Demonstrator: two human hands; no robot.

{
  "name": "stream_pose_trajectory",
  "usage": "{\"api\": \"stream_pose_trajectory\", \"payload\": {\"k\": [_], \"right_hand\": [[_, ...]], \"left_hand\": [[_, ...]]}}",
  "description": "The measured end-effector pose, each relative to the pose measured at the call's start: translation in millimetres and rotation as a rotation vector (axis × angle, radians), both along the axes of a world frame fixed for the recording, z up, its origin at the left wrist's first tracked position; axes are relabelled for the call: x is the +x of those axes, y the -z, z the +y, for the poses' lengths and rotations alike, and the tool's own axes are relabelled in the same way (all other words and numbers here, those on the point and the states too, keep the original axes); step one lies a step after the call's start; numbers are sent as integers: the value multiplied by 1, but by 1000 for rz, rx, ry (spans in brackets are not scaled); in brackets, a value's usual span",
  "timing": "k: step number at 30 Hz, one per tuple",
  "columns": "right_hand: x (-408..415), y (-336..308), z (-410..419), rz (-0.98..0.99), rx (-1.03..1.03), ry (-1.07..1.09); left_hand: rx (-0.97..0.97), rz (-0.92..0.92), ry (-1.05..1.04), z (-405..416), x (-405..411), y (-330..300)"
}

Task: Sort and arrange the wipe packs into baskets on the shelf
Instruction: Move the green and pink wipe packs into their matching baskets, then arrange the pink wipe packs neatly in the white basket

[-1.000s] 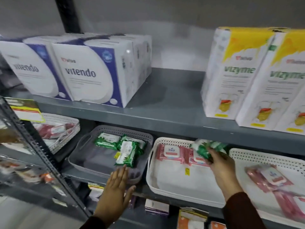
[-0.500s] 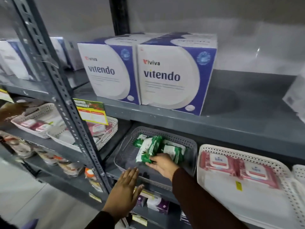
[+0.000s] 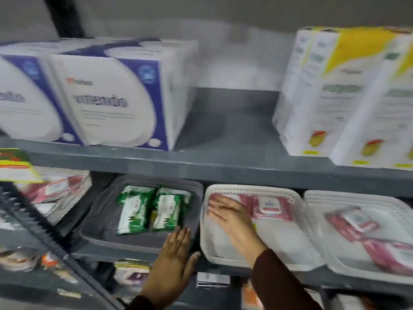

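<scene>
In white basket (image 3: 225,258), right hand (image 3: 232,217), empty.

Motion blur smeared my whole view, so I could not read the lettering on the blue-and-white boxes (image 3: 107,101) or the yellow-topped cartons (image 3: 335,97). My right hand (image 3: 232,217) hid part of the pink wipe pack (image 3: 266,205) in the white basket (image 3: 223,256). The frame's right edge cut off the far white basket (image 3: 357,265).

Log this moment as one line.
left hand: open, on grey basket rim | right hand: open, flat in white basket | green wipe packs: in grey basket
</scene>
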State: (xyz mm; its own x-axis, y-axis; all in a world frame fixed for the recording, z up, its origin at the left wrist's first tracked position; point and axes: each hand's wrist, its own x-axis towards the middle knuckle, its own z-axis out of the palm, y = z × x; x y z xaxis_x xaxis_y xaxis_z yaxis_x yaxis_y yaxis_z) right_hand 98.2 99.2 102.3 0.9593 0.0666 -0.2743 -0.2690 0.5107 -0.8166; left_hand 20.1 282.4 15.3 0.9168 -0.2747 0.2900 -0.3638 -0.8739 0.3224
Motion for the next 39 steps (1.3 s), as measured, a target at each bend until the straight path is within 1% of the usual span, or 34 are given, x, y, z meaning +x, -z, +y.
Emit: {"api": "stream_pose_trajectory", "payload": {"k": [2, 3, 5, 6, 7, 9, 11, 13, 14, 17, 19, 22, 24, 26, 27, 29, 31, 33, 35, 37, 39], "right_hand": [[-5, -2, -75, -75, -130, 202], [-9, 0, -111, -96, -255, 293], [-15, 14, -178, -81, -641, 441], [-19, 21, -208, -41, -808, 493], [-22, 27, -241, 7, -930, 534], [-15, 42, -290, 126, -1143, 510], [-5, 55, -332, 248, -1368, 379], [7, 63, -361, 301, -1513, 235], [12, 66, -373, 303, -1517, 184], [23, 69, -401, 315, -1393, 122], [25, 66, -412, 335, -1378, 144], [21, 56, -408, 298, -1392, 202], [14, 50, -398, 183, -1376, 335], [8, 45, -384, -52, -1330, 468], [5, 39, -372, -200, -1324, 475], [-2, 24, -341, -487, -1295, 386], [-11, 5, -303, -637, -1181, 211], [-13, 4, -275, -661, -1147, 6], [-8, 23, -256, -635, -1236, -139], [-5, 42, -242, -605, -1378, -243], [-5, 55, -236, -523, -1484, -326]], "left_hand": [[-8, -19, 105, -46, 5, 3], [-3, -29, 152, -68, 6, 5], [13, -51, 243, -106, 5, 9], [26, -64, 281, -123, 3, 10], [43, -75, 315, -144, 2, 11], [103, -89, 337, -168, -1, 13], [137, -95, 324, -191, -4, 13], [143, -88, 280, -205, -7, 12], [142, -84, 260, -210, -8, 12], [152, -51, 230, -212, -12, 12], [170, -37, 206, -213, -13, 12], [178, -40, 136, -214, -12, 12], [205, -38, 108, -214, -10, 10], [215, -36, 109, -214, -10, 9], [219, -45, 112, -214, -9, 9], [230, -60, 115, -214, -9, 10], [229, -67, 116, -213, -10, 11], [226, -65, 126, -214, -12, 12], [244, -56, 131, -214, -14, 11], [262, -54, 131, -214, -18, 10], [269, -63, 134, -214, -19, 10]]}}
